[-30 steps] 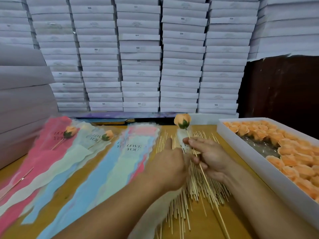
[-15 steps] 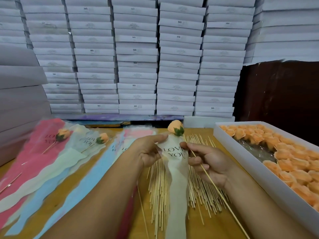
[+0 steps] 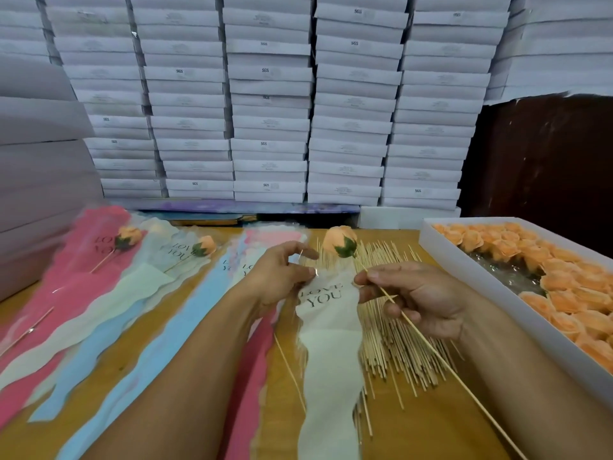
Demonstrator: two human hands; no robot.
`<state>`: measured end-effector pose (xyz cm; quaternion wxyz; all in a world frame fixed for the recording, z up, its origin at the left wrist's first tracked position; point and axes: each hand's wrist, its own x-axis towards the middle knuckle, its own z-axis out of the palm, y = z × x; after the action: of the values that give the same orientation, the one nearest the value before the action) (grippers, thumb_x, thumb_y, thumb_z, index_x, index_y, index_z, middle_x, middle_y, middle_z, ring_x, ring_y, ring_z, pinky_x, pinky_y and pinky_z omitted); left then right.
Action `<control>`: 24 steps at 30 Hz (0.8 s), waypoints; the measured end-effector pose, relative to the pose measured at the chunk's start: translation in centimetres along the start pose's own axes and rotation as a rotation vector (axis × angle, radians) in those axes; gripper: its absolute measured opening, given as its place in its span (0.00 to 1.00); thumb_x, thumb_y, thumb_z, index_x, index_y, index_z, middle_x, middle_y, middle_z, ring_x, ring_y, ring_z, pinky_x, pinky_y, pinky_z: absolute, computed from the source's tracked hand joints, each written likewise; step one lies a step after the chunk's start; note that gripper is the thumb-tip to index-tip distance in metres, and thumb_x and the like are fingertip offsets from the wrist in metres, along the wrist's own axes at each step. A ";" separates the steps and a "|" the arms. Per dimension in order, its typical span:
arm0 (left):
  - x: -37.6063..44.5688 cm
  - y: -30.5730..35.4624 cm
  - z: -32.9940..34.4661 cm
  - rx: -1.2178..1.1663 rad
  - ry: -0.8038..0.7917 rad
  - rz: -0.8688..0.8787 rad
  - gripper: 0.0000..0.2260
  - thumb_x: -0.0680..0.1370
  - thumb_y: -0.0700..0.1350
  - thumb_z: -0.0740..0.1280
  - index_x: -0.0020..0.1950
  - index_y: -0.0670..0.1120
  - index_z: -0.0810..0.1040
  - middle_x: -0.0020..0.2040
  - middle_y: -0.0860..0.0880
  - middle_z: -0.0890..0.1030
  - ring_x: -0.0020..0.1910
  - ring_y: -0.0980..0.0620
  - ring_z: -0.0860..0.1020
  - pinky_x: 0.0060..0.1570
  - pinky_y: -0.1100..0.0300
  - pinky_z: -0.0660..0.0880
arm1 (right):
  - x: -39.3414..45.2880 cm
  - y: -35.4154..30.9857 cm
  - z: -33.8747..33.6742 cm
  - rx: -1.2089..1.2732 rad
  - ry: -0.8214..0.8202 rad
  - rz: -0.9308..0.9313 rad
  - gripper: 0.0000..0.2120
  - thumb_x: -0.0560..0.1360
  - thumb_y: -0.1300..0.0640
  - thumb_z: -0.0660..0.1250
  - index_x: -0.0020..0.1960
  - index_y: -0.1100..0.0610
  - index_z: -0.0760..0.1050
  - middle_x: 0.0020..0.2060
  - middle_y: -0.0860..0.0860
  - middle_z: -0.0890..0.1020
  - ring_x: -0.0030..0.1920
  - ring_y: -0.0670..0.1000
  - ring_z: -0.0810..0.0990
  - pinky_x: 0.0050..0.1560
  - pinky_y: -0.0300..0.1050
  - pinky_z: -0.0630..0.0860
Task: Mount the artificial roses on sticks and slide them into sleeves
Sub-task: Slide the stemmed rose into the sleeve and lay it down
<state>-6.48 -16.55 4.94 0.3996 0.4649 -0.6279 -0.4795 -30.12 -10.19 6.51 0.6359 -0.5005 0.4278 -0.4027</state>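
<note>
Left hand (image 3: 282, 277) lower on sleeve (image 3: 328, 343) (pinching)

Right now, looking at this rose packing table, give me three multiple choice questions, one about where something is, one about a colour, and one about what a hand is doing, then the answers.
1. Where does the open white box of loose roses sit?
A. at the table's right edge
B. at the table's left edge
C. on top of the stacked boxes

2. What colour is the sleeve printed LOVE YOU between the hands?
A. black
B. cream white
C. bright green

3. What is the right hand doing?
A. lying flat on the table
B. gripping a pair of scissors
C. pinching the stick that carries the orange rose

Answers: 1 A, the box runs along the right side of the table. 2 B, the sleeve is pale cream, and the left hand pinches its top edge. 3 C, thumb and finger close on the stick just below the rose.
</note>
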 end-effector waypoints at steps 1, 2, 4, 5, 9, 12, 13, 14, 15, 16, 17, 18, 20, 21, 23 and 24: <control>-0.2 0.0 0.0 0.010 -0.008 0.017 0.09 0.79 0.33 0.67 0.57 0.42 0.77 0.26 0.48 0.75 0.21 0.53 0.69 0.24 0.65 0.67 | 0.1 0.0 -0.1 0.003 0.005 -0.001 0.10 0.70 0.58 0.71 0.47 0.63 0.86 0.43 0.62 0.84 0.24 0.47 0.76 0.16 0.32 0.66; -0.4 0.0 0.0 0.026 -0.015 0.033 0.08 0.80 0.33 0.66 0.57 0.42 0.76 0.26 0.49 0.74 0.21 0.53 0.69 0.24 0.65 0.67 | 0.1 0.0 -0.1 0.006 0.008 -0.002 0.10 0.70 0.58 0.71 0.46 0.63 0.86 0.43 0.62 0.84 0.24 0.47 0.76 0.16 0.32 0.66; -0.7 0.2 0.1 0.075 -0.030 0.062 0.08 0.81 0.35 0.64 0.58 0.45 0.74 0.24 0.51 0.73 0.21 0.54 0.68 0.23 0.65 0.68 | 0.2 0.1 -0.2 0.008 0.017 0.000 0.10 0.69 0.58 0.71 0.46 0.63 0.86 0.42 0.61 0.84 0.23 0.47 0.77 0.16 0.32 0.66; -0.9 0.2 0.2 0.097 -0.037 0.075 0.08 0.81 0.35 0.63 0.58 0.46 0.73 0.24 0.51 0.72 0.21 0.55 0.68 0.23 0.65 0.68 | 0.2 0.2 -0.2 0.004 0.023 0.004 0.10 0.69 0.58 0.71 0.46 0.63 0.86 0.43 0.61 0.84 0.23 0.47 0.77 0.15 0.32 0.66; -1.1 0.2 0.4 0.117 -0.024 0.098 0.04 0.82 0.36 0.62 0.55 0.43 0.72 0.25 0.49 0.74 0.21 0.54 0.70 0.24 0.64 0.70 | 0.2 0.2 -0.4 -0.013 0.019 0.016 0.11 0.70 0.59 0.72 0.49 0.63 0.85 0.44 0.60 0.84 0.24 0.47 0.77 0.15 0.32 0.66; -1.1 0.0 0.4 0.119 -0.005 0.092 0.01 0.81 0.37 0.64 0.51 0.41 0.72 0.26 0.48 0.74 0.21 0.55 0.70 0.23 0.65 0.70 | 0.0 0.2 -0.5 -0.007 -0.015 0.019 0.10 0.71 0.58 0.72 0.49 0.62 0.86 0.46 0.61 0.85 0.24 0.47 0.77 0.15 0.32 0.65; -1.0 -0.1 0.4 0.104 -0.002 0.084 0.02 0.81 0.38 0.64 0.50 0.42 0.72 0.26 0.48 0.74 0.21 0.54 0.70 0.23 0.64 0.69 | -0.1 0.2 -0.5 0.001 -0.031 0.019 0.10 0.71 0.58 0.72 0.50 0.60 0.86 0.47 0.62 0.85 0.24 0.47 0.77 0.15 0.32 0.65; -0.9 -0.2 0.4 0.081 0.005 0.073 0.02 0.81 0.38 0.65 0.49 0.42 0.72 0.26 0.48 0.74 0.22 0.54 0.70 0.23 0.64 0.69 | -0.1 0.2 -0.5 0.013 -0.050 0.020 0.09 0.72 0.58 0.71 0.50 0.60 0.86 0.47 0.62 0.84 0.24 0.47 0.77 0.14 0.32 0.65; -0.8 -0.2 0.4 0.062 0.025 0.062 0.03 0.81 0.38 0.65 0.49 0.43 0.72 0.27 0.48 0.74 0.22 0.54 0.70 0.24 0.65 0.68 | -0.2 0.2 -0.4 0.025 -0.078 0.022 0.09 0.73 0.58 0.71 0.51 0.59 0.86 0.47 0.62 0.84 0.24 0.47 0.77 0.14 0.32 0.65; -0.6 -0.3 0.5 0.050 0.064 0.053 0.03 0.81 0.38 0.65 0.48 0.43 0.72 0.29 0.47 0.75 0.22 0.54 0.70 0.23 0.65 0.68 | -0.4 0.1 -0.4 0.034 -0.118 0.025 0.09 0.74 0.58 0.72 0.52 0.59 0.85 0.47 0.62 0.84 0.24 0.47 0.78 0.14 0.32 0.65; -0.3 -0.3 0.5 0.041 0.116 0.044 0.04 0.81 0.38 0.65 0.48 0.43 0.72 0.31 0.46 0.75 0.22 0.55 0.71 0.22 0.65 0.68 | -0.5 0.1 -0.2 0.042 -0.170 0.025 0.10 0.74 0.57 0.74 0.53 0.59 0.85 0.47 0.62 0.84 0.24 0.47 0.78 0.15 0.32 0.65; -0.1 -0.5 0.6 0.028 0.172 0.033 0.04 0.81 0.37 0.64 0.47 0.44 0.72 0.33 0.45 0.75 0.20 0.57 0.71 0.21 0.66 0.68 | -0.6 0.2 -0.1 0.048 -0.225 0.023 0.13 0.72 0.56 0.77 0.54 0.60 0.84 0.46 0.62 0.83 0.24 0.48 0.79 0.15 0.32 0.66; 0.2 -0.8 0.5 0.007 0.271 0.010 0.05 0.81 0.36 0.63 0.47 0.44 0.71 0.36 0.43 0.76 0.18 0.57 0.72 0.20 0.66 0.68 | -0.7 0.3 0.4 0.031 -0.292 0.011 0.19 0.68 0.54 0.81 0.55 0.61 0.83 0.44 0.61 0.82 0.25 0.49 0.80 0.15 0.33 0.67; 0.4 -0.9 0.5 0.021 0.305 0.006 0.04 0.81 0.36 0.63 0.49 0.44 0.71 0.38 0.42 0.76 0.18 0.57 0.72 0.19 0.66 0.68 | -0.7 0.4 0.8 0.002 -0.299 0.004 0.20 0.68 0.54 0.82 0.55 0.63 0.83 0.44 0.61 0.81 0.25 0.50 0.80 0.16 0.33 0.68; 0.5 -1.1 0.2 0.102 0.343 0.020 0.09 0.79 0.34 0.62 0.55 0.46 0.71 0.39 0.42 0.77 0.19 0.55 0.73 0.20 0.65 0.68 | -0.6 0.7 1.7 -0.085 -0.284 0.005 0.17 0.70 0.56 0.79 0.55 0.64 0.83 0.45 0.60 0.82 0.26 0.50 0.81 0.17 0.34 0.69; 0.5 -1.2 0.0 0.152 0.341 0.034 0.13 0.78 0.33 0.62 0.58 0.48 0.71 0.39 0.43 0.78 0.21 0.53 0.74 0.21 0.63 0.69 | -0.5 0.8 2.1 -0.134 -0.274 0.016 0.15 0.72 0.57 0.76 0.55 0.65 0.83 0.44 0.60 0.84 0.27 0.50 0.82 0.17 0.34 0.70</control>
<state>-6.38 -17.20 3.84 0.4723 0.5575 -0.5931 -0.3381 -28.22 -8.92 6.05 0.6566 -0.5886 0.3670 -0.2961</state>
